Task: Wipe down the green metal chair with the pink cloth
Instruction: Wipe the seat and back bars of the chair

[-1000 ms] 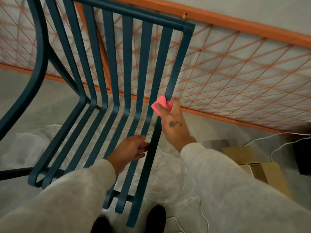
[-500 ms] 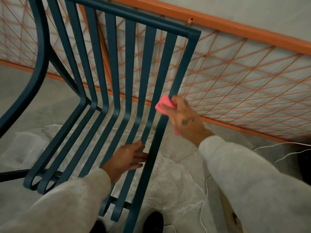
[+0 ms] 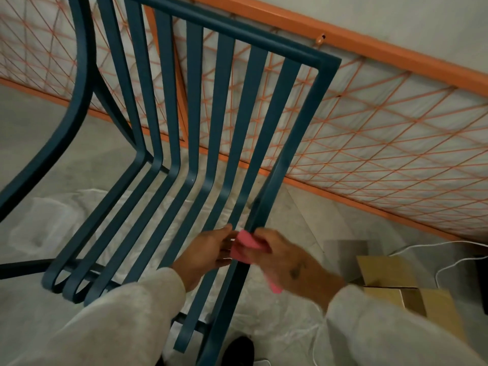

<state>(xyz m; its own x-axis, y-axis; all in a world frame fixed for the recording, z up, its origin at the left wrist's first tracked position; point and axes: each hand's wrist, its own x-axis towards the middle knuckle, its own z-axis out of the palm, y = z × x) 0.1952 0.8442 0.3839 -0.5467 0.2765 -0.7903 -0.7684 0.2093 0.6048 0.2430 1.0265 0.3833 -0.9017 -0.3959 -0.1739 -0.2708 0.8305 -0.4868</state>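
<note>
One green metal chair point(image 3: 194, 107), one pink cloth point(image 3: 245, 245), two hands, perhaps two cardboard boxes point(image 3: 388, 270), one shoe point(image 3: 239, 351)

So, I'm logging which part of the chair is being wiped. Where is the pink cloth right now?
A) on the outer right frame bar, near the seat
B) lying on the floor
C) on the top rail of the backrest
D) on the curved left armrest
A: the right hand presses the pink cloth against the outer right frame bar of the green metal slatted chair, low down near the seat.
</note>
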